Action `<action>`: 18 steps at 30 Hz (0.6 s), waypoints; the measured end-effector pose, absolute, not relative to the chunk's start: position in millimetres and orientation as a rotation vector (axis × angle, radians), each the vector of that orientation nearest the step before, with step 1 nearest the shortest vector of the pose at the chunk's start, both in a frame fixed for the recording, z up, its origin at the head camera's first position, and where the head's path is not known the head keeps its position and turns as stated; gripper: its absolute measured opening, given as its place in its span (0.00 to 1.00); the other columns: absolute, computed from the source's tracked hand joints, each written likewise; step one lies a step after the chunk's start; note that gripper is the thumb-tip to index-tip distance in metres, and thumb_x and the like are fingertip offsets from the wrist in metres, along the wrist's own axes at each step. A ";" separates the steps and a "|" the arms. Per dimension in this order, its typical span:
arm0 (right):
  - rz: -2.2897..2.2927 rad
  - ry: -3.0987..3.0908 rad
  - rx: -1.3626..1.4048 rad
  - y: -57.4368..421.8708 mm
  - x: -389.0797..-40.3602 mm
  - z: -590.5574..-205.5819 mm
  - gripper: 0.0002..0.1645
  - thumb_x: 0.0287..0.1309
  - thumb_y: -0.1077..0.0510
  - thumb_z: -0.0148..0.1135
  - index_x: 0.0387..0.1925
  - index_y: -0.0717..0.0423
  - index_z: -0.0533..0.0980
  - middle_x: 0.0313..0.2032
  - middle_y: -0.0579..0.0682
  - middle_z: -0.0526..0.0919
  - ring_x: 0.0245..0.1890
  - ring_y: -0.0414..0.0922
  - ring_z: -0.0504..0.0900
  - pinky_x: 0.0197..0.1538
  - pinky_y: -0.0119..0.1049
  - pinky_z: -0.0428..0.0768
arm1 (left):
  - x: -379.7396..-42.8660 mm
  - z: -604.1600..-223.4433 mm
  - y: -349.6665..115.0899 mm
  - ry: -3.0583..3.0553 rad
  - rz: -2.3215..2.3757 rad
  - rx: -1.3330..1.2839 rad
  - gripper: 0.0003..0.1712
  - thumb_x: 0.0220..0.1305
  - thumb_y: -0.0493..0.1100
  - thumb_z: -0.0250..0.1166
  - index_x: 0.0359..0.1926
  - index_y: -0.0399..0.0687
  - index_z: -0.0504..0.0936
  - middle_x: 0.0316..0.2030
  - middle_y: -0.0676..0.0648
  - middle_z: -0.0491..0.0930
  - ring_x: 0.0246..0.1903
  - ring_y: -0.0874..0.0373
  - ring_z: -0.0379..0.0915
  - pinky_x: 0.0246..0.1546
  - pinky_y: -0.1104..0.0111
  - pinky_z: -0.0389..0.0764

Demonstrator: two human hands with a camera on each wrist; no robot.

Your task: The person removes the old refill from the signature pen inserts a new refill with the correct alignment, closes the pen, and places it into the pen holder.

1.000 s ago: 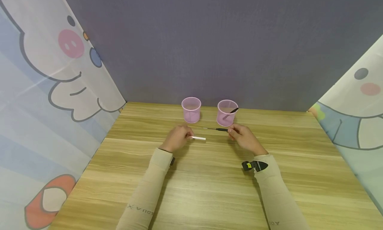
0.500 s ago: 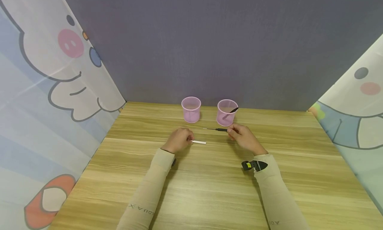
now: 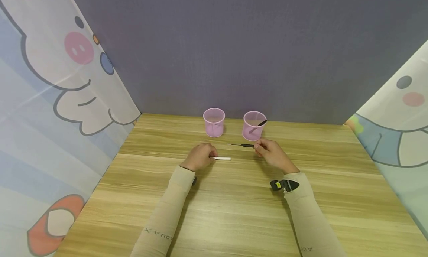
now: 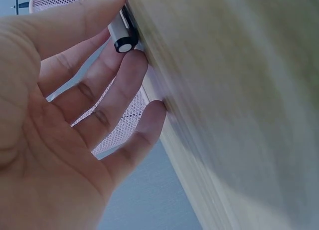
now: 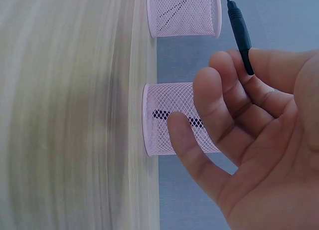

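My left hand pinches a white marker pen low over the table, its free end pointing right. In the left wrist view the pen's black-rimmed end shows between thumb and fingers, close to the wood. With thumb and fingertips my right hand pinches a small screwdriver by its black handle. The thin shaft points left, roughly level. Behind the right hand stands a pink mesh pen cup with a dark slim object leaning over its rim. Its kind cannot be told.
A second pink mesh cup stands left of the first, near the table's back edge. A grey panel rises behind the wooden table. Cartoon-printed curtains hang on the left and right.
My left hand has come slightly nearer to me with the marker pen, mostly in the first half second. The right hand and screwdriver have hardly moved.
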State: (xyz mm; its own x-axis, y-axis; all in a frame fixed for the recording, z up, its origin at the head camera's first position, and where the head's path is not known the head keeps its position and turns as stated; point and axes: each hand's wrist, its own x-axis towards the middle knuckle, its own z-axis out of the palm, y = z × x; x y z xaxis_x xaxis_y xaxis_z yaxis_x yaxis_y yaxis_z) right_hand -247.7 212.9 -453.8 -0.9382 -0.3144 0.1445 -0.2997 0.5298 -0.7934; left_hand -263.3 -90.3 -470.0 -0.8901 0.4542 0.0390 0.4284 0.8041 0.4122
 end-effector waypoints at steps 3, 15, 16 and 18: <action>-1.409 2.738 -0.551 212.9 -248.1 -454.6 0.12 0.76 0.58 0.54 0.38 0.63 0.77 0.27 0.55 0.77 0.28 0.40 0.73 0.33 0.30 0.72 | -263.5 -470.0 -90.4 2.922 0.647 0.707 0.07 0.58 0.36 0.76 0.37 0.50 0.89 0.35 0.52 0.85 0.37 0.60 0.79 0.43 0.64 0.82; -1.391 2.745 -0.538 213.1 -248.8 -456.3 0.14 0.77 0.57 0.53 0.40 0.65 0.77 0.27 0.53 0.77 0.28 0.41 0.73 0.32 0.32 0.73 | -260.0 -461.2 -90.9 2.943 0.765 0.691 0.07 0.59 0.42 0.76 0.39 0.52 0.88 0.37 0.52 0.86 0.39 0.58 0.82 0.47 0.61 0.82; -1.391 2.746 -0.540 213.1 -248.6 -456.1 0.14 0.77 0.57 0.53 0.40 0.65 0.77 0.27 0.53 0.77 0.28 0.41 0.73 0.32 0.31 0.73 | -259.7 -460.2 -90.5 2.956 0.785 0.704 0.07 0.60 0.42 0.76 0.40 0.51 0.88 0.37 0.51 0.87 0.39 0.58 0.82 0.46 0.61 0.83; -1.393 2.746 -0.542 213.2 -248.7 -456.1 0.14 0.77 0.57 0.53 0.39 0.65 0.77 0.27 0.54 0.77 0.28 0.41 0.73 0.32 0.31 0.73 | -259.9 -459.0 -89.7 2.984 0.820 0.740 0.07 0.62 0.41 0.74 0.41 0.48 0.88 0.37 0.49 0.88 0.39 0.56 0.84 0.46 0.60 0.84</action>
